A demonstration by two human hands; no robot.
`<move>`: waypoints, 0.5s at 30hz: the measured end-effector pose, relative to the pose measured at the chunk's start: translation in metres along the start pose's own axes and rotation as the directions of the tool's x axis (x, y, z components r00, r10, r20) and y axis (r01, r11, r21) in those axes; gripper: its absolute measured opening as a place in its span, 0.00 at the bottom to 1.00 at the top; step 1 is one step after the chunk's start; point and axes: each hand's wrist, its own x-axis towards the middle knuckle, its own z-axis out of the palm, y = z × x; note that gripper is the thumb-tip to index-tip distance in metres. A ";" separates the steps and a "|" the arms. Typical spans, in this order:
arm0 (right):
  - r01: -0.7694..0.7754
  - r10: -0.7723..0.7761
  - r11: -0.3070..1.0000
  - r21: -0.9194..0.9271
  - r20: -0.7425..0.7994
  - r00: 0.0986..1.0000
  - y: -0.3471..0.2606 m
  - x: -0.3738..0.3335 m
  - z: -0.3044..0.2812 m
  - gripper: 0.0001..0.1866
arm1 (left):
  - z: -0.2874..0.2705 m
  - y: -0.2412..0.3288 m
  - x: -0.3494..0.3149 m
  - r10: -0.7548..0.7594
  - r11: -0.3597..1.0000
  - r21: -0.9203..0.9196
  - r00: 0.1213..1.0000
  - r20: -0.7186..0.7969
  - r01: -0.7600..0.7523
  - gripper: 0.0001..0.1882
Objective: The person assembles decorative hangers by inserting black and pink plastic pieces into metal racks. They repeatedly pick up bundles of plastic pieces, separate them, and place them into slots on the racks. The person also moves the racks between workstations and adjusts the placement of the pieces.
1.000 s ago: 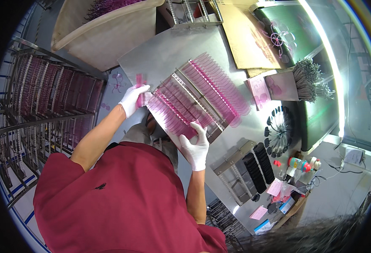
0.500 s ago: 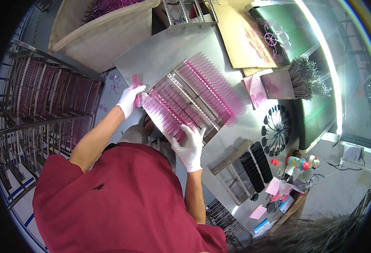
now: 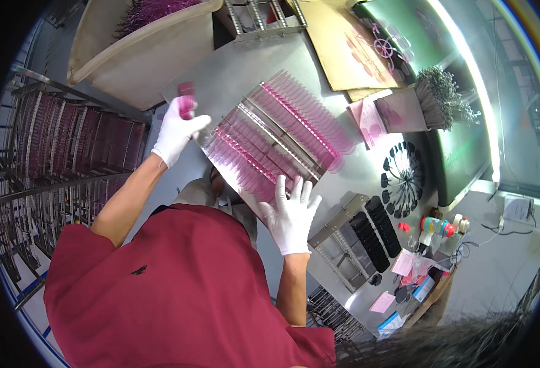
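Note:
A metal rack (image 3: 279,140) stands on the steel table with two long rows of thin, rounded, translucent pink lenses (image 3: 310,119). To the left of its far corner, my white-gloved left hand (image 3: 177,130) is closed around a small bundle of pink lenses (image 3: 186,97), blurred by motion. My right hand (image 3: 291,222), gloved too, has its fingers spread over the near right end of the closer lens row. The fingertips reach the lenses there, and nothing is gripped.
Left of me stands a shelf rack (image 3: 77,138) full of pink lenses. A large pale bin (image 3: 141,67) holds purple pieces. On the right are a rack of black pieces (image 3: 368,242), a ring of black pieces (image 3: 403,179), a box of wire bundles (image 3: 405,111) and a bottle (image 3: 437,227).
My left hand has moved up and slightly left with the bundle, away from the rack's corner. The right hand has shifted right along the near row, its fingers now spread.

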 end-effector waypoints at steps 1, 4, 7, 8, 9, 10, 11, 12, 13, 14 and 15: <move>-0.089 0.089 0.996 0.030 0.014 0.996 -0.004 0.000 -0.013 0.43 | 0.014 0.018 -0.011 0.020 1.000 0.005 0.994 0.110 -0.020 0.27; -0.059 0.080 0.974 0.219 -0.087 0.993 -0.019 -0.007 -0.049 0.41 | 0.059 0.057 -0.056 -0.108 0.993 0.106 0.771 0.627 0.053 0.57; 0.216 -0.115 0.808 0.548 -0.213 0.970 -0.032 -0.012 -0.063 0.37 | 0.101 0.070 -0.101 -0.103 0.994 0.083 0.377 0.920 0.070 0.76; 0.249 -0.062 0.757 0.604 -0.314 0.947 -0.032 -0.017 -0.065 0.33 | 0.113 0.069 -0.110 -0.119 0.991 0.088 0.384 0.916 0.096 0.79; 0.242 -0.020 0.762 0.601 -0.351 0.936 -0.033 -0.023 -0.064 0.35 | 0.122 0.068 -0.114 -0.178 0.982 0.142 0.357 0.917 0.126 0.79; 0.209 0.036 0.759 0.617 -0.359 0.933 -0.030 -0.029 -0.061 0.37 | 0.130 0.065 -0.119 -0.149 0.988 0.151 0.398 0.905 0.027 0.79; 0.182 0.059 0.769 0.613 -0.352 0.934 -0.027 -0.039 -0.056 0.39 | 0.134 0.062 -0.120 -0.259 0.961 0.276 0.379 0.888 0.010 0.78; 0.152 0.107 0.708 0.690 -0.318 0.942 -0.021 -0.046 -0.050 0.37 | 0.138 0.058 -0.120 -0.260 0.963 0.265 0.403 0.878 0.044 0.77; 0.106 0.222 0.546 0.831 -0.265 0.938 -0.013 -0.054 -0.042 0.34 | 0.138 0.054 -0.116 -0.257 0.960 0.279 0.401 0.879 0.004 0.73; 0.066 0.378 0.319 0.945 -0.191 0.906 -0.005 -0.062 -0.033 0.32 | 0.137 0.050 -0.110 -0.357 0.926 0.376 0.426 0.831 0.041 0.69; 0.106 0.473 0.031 0.994 -0.108 0.874 0.006 -0.063 -0.019 0.30 | 0.134 0.045 -0.104 -0.370 0.885 0.462 0.505 0.780 -0.064 0.65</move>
